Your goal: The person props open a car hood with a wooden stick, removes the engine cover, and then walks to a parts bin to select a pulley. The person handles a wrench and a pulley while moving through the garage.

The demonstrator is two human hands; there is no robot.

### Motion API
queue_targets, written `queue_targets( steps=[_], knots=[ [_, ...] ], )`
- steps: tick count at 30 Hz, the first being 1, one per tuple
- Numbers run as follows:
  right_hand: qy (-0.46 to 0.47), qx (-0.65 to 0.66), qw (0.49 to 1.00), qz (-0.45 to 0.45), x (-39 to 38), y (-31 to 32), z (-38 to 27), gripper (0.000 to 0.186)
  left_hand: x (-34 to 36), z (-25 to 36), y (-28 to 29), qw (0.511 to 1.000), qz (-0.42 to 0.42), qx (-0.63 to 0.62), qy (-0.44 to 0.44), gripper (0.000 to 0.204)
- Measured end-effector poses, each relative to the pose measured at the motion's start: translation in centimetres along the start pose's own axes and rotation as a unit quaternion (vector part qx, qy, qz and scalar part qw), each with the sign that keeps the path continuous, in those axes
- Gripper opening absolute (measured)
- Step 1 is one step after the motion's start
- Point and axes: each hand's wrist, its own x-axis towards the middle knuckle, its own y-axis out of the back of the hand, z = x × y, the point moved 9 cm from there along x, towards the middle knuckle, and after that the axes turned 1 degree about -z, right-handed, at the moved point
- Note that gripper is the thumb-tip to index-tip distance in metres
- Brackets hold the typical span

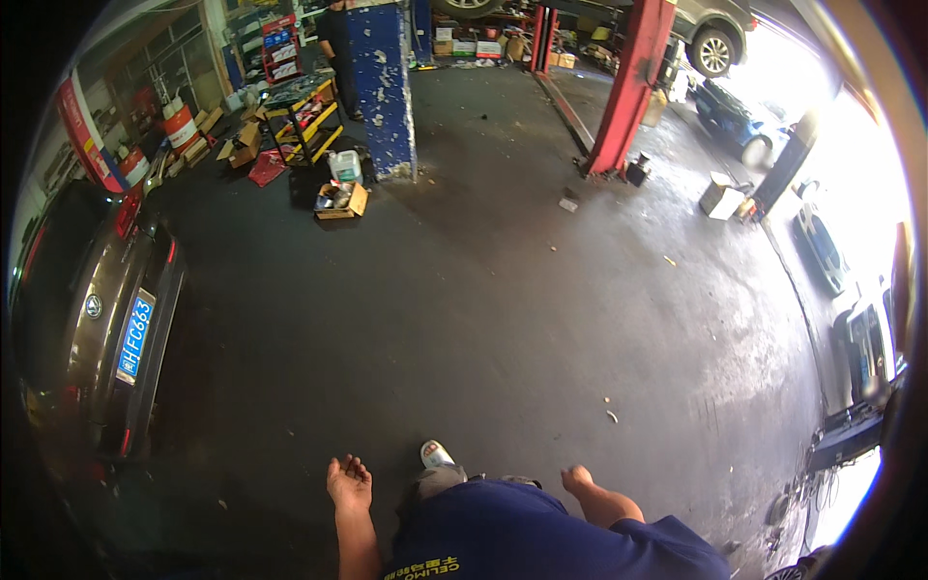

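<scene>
Seemingly no handling is under way: left hand (350, 486) empty, fingers loosely uncurled; right hand (578, 480), I can't tell from here.

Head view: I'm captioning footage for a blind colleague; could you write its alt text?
An empty, open left hand and a right hand, its grip unclear, flank a person's blue shirt above a dark garage floor. A brown car stands at left; a blue pillar and red post rise beyond.
</scene>
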Motion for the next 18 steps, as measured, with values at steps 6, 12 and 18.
queue_targets(
  steps=[6, 12, 18],
  knots=[
    [-0.152, 0.304, 0.940, -0.030, 0.7, 1.1, -3.8, 0.043, 7.5, 10.5, -11.2, 0.999, -0.021, 0.036, -0.011, 0.038],
    [-0.090, 0.366, 0.926, 0.013, 11.0, 9.4, -19.4, 0.036, 14.6, 17.2, -17.0, 0.997, -0.028, 0.049, -0.048, 0.038],
    [-0.004, 0.278, 0.960, 0.018, 27.3, 20.7, -34.7, 0.041, 21.6, 20.2, -15.6, 0.992, 0.105, -0.065, -0.025, 0.038]
  ],
)
